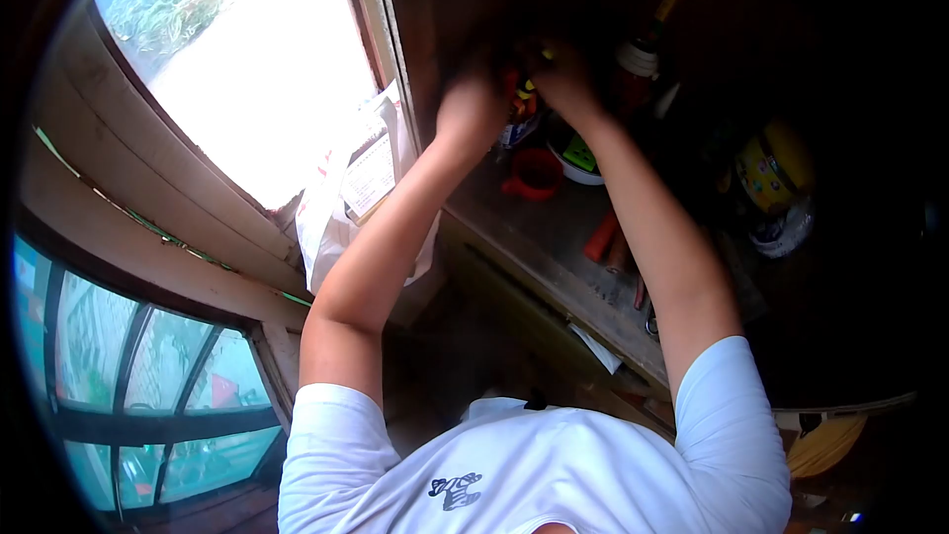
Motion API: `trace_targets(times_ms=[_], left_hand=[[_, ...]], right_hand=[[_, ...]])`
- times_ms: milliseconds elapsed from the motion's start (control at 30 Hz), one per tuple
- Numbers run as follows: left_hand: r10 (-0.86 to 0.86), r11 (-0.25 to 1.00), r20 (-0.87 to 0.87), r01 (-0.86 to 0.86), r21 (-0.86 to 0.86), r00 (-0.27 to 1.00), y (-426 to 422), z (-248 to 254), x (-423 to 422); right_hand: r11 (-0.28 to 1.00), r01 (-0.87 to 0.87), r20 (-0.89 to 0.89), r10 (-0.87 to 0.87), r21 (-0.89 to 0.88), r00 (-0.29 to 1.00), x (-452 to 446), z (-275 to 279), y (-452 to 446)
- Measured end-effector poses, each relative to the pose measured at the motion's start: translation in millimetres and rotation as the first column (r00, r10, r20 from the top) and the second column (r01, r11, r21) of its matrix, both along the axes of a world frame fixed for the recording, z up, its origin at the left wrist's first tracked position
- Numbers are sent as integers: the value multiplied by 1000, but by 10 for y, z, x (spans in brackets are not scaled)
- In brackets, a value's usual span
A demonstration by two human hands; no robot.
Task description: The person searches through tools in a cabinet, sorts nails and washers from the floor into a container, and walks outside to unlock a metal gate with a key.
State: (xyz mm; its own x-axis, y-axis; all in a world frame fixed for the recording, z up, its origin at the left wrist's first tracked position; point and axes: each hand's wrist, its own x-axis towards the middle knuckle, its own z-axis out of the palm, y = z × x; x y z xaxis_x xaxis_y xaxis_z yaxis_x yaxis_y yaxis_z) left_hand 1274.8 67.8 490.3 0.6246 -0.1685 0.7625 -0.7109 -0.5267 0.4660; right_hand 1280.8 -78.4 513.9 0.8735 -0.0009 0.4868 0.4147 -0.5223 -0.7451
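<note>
Both arms reach forward over a dark wooden shelf (539, 252). My left hand (474, 99) is in deep shadow near small red, yellow and orange items (524, 97), and its fingers cannot be made out. Close beside it, my right hand (563, 79) is also dim and blurred, near a small yellow spot. Whether either hand holds anything is hidden by the darkness. Just below the hands stands a red cup (535, 174). Next to it, partly behind my right forearm, is a white bowl (585, 176) with a bright green item (579, 153) in it.
A bottle with a white ribbed neck (638, 59) stands to the right. Farther right is a yellow patterned container (774, 168). Red cylindrical objects (601, 237) lie near the shelf edge. On the left, a white plastic bag (321, 227) and printed paper (371, 176) are beside a bright window (267, 69).
</note>
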Motion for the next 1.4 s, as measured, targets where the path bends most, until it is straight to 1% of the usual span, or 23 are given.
trace_targets(times_ms=[33, 100, 167, 233, 267, 300, 367, 433, 500, 533, 567, 633, 700, 767, 800, 833, 933, 1000, 1100, 1200, 1267, 1333, 1400], left_hand=[[-25, 1000, -20, 25, 10, 999, 32, 5, -61], [-87, 996, -56, 88, 30, 995, 106, 74, -143], [9, 997, -106, -1, 73, 994, 86, 205, -268], [14, 982, -92, 3, 190, 996, 73, 99, -197], [17, 953, -104, 15, 303, 994, 76, 82, -137], [16, 912, -112, 31, 410, 994, 90, 76, -25], [-155, 896, 244, 32, 443, 957, 146, -99, 361], [-67, 750, 413, -227, 621, 908, 118, -65, 561], [-80, 876, -11, 76, 476, 997, 74, -79, 782], [-82, 878, -7, 75, 472, 997, 39, -83, 752], [-83, 880, -3, 75, 468, 997, 5, -86, 720], [-77, 789, 363, -166, 592, 929, 40, -77, 552], [-102, 701, 553, -334, 630, 827, 127, -112, 556], [-7, 769, 403, -253, 588, 915, 139, -102, 467], [61, 865, 156, -130, 484, 986, 77, -55, 285], [86, 941, -106, -45, 336, 991, 17, 6, 134], [253, 865, 91, -267, 424, 963, -84, 153, -137], [108, 918, 221, -182, 353, 969, -120, 192, -256], [-45, 955, 275, -39, 295, 960, -199, 433, -587], [-5, 989, 248, -32, 143, 969, -61, 481, -688], [-28, 1000, 163, 27, 9, 986, 92, 468, -742], [-121, 982, 22, 123, -145, 992, 248, 353, -803], [-109, 983, -131, 126, 132, 985, 344, 242, -940]], right_hand=[[966, 81, 51, -71, -246, 996, -35, -32, 9], [703, 259, 193, -174, -662, 966, -111, -82, 85], [919, -72, -64, 50, -388, 997, -155, -139, 52], [864, -102, 0, 117, -493, 993, -43, -297, 32], [690, 57, 155, 80, -722, 985, 74, -395, 27], [847, -106, -74, 79, -520, 994, 136, -374, 91], [922, -95, -46, 83, -376, 995, -184, -166, 57], [933, 71, 241, 18, -353, 970, -134, -430, -113], [998, 50, 135, -44, -39, 990, -733, -196, -107], [991, 53, 121, -68, 122, 990, -1007, -217, -149], [988, 146, 43, -149, 57, 988, -1234, -269, -295], [944, 328, -111, -331, -48, 937, -1607, -444, -738], [790, 597, -191, -613, -137, 767, -2115, -567, -1168], [628, 674, -281, -778, -389, 562, -2509, -818, -1677], [519, 670, -319, -855, -530, 410, -2683, -862, -1767], [507, 670, -315, -862, -542, 397, -2801, -882, -1827], [448, 645, -256, -891, -619, 374, -2950, -956, -1959], [363, 592, -151, -914, -719, 378, -2897, -1071, -2081], [385, 628, 24, -841, -676, 541, -2699, -1372, -2373], [574, 504, -404, -816, -645, 413, -2624, -932, -2219], [542, 721, -268, -840, -431, 472, -2598, -900, -2287], [726, 687, -93, -686, -23, 722, -2470, -605, -2030], [863, 446, 32, -466, 236, 884, -2328, -153, -1610]])
